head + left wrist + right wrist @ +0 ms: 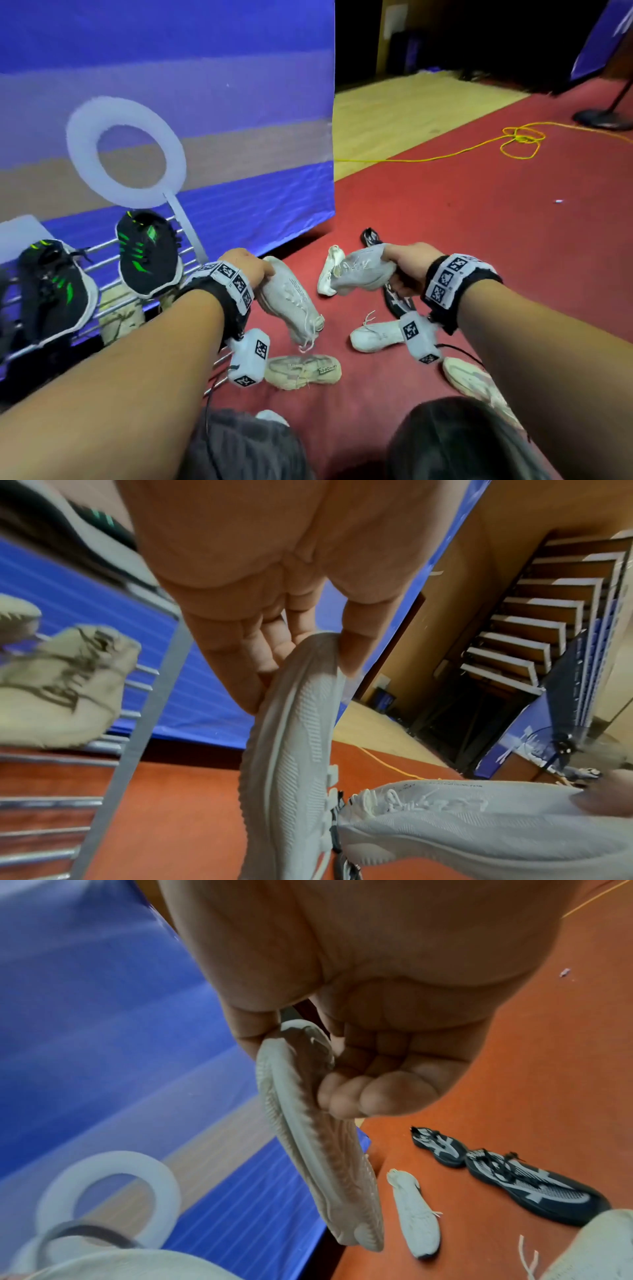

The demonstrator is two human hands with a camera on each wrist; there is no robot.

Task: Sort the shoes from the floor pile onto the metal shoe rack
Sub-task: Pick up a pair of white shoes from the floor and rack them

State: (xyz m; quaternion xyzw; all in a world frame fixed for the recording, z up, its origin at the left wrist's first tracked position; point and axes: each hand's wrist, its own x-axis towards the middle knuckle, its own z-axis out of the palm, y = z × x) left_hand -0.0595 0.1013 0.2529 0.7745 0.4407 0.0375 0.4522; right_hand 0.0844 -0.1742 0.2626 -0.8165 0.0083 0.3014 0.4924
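Observation:
My left hand (263,270) grips one white knit sneaker (291,301) by its heel end, so that it hangs toe-down beside the right end of the metal shoe rack (99,247). In the left wrist view my left hand (301,656) pinches that sneaker (294,750), whose sole faces the camera. My right hand (394,265) holds a matching white sneaker (359,270) above the floor pile. The right wrist view shows my right hand (301,1066) curled round this sneaker's (318,1150) heel. Two black-and-green sneakers (147,253) (51,287) sit on the rack's top shelf.
Beige shoes (120,315) lie on the lower shelf. On the red carpet lie a white shoe (327,274), another white sneaker (373,335), two beige sneakers (303,371) (472,380) and black-and-white shoes (527,1185). A blue banner (239,212) stands behind the rack. A yellow cable (513,140) lies far right.

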